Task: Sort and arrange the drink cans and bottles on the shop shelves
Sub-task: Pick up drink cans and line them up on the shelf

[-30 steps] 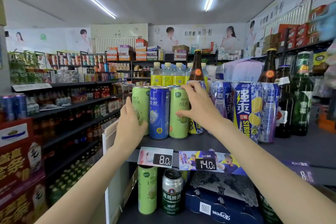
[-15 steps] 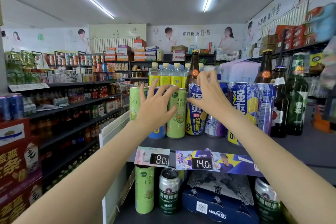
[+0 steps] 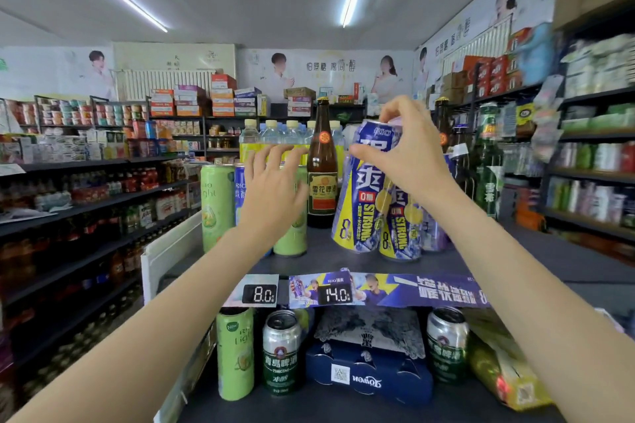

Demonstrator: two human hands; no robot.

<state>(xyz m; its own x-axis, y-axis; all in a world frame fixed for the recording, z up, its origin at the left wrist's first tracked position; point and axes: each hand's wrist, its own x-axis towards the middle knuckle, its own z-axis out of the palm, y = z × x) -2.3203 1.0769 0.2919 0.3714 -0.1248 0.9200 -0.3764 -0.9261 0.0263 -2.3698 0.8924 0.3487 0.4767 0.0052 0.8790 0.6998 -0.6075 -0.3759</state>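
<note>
The right hand [image 3: 410, 151] grips the top of a tall blue-and-yellow lemon-print drink can [image 3: 364, 192], fingers [image 3: 364, 152] curled over its rim. The can's long axis tilts, top leaning right, base at or just above the dark shelf [image 3: 515, 264]; which, I cannot tell. It sits directly under the right hand, touching a 2nd matching can [image 3: 400, 233] to its right. The left hand [image 3: 271, 189] is spread, holding nothing, in front of the light green slim can [image 3: 292, 233]. A brown glass beer bottle [image 3: 322, 178] stands upright between the 2 hands.
</note>
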